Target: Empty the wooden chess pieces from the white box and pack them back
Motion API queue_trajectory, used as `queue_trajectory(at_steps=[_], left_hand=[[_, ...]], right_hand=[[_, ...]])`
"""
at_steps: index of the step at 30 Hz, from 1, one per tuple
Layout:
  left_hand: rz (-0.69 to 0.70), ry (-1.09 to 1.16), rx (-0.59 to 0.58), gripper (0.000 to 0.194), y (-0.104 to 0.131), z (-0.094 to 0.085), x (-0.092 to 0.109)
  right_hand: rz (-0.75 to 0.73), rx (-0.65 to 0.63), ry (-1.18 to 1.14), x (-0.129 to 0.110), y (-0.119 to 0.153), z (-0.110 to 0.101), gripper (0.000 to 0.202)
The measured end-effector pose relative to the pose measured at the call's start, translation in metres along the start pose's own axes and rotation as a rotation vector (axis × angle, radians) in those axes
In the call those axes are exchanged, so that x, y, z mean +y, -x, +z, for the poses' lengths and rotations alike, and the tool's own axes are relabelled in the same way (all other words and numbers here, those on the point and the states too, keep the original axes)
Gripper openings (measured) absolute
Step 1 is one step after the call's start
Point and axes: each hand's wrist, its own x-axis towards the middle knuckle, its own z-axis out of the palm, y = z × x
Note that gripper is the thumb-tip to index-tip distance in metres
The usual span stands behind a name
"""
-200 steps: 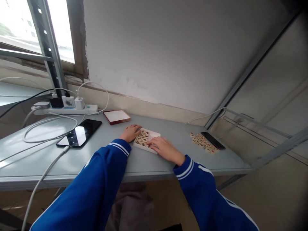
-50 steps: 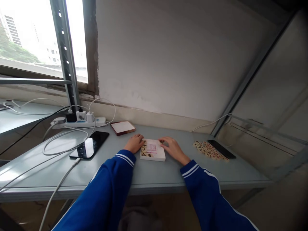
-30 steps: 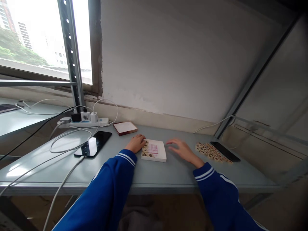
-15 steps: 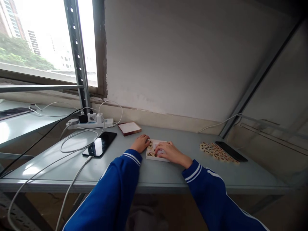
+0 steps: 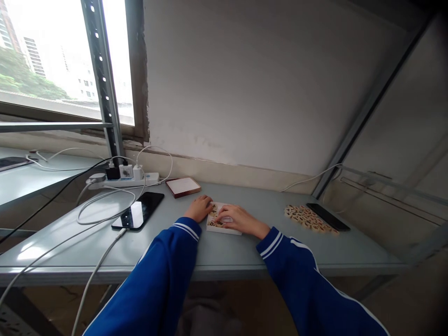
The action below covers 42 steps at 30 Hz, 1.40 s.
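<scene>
A shallow white box (image 5: 224,230) lies on the desk in front of me, with several round wooden Chinese chess pieces (image 5: 214,211) along its left and near sides. My left hand (image 5: 200,208) is at the box's left side, its bent fingers closed over the rim. From the right, my right hand (image 5: 240,218) reaches over the box. Its thumb and fingertips come together at a piece in the near row, and the hand covers much of the box's inside. More loose Chinese chess pieces (image 5: 308,218) lie in a flat cluster to the right.
The box's lid (image 5: 183,186) lies upturned behind my left hand. A smartphone (image 5: 139,211) with a white cable (image 5: 100,261) is on the left, near a power strip (image 5: 115,183) with chargers. Beside the loose pieces lies a dark flat phone-like object (image 5: 328,216).
The whole view has shifted slightly to the right, so things appear further left. My right fingers have moved a little over the near row; my left hand stays at the box's side.
</scene>
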Motion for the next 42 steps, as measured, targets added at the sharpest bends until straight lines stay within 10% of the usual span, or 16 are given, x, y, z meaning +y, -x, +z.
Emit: queue_trajectory(at_steps=[9,20,32,42], left_hand=[[0.001,-0.010,-0.018,0.029,0.001,-0.004,0.003],[-0.009,0.023,-0.033,0.030,0.000,-0.005,0.003],[-0.004,0.005,-0.011,0.029,0.001,-0.003,0.002],[0.007,0.014,-0.039,0.031,-0.001,-0.002,0.000]], right_hand=[[0.117,0.026,-0.136,0.015,0.013,0.002,0.018],[0.546,0.391,-0.019,0.101,0.075,-0.010,0.020],[0.227,0.076,0.301,0.035,-0.012,0.016,0.017],[0.434,0.444,0.243,0.069,0.022,-0.003,0.020]])
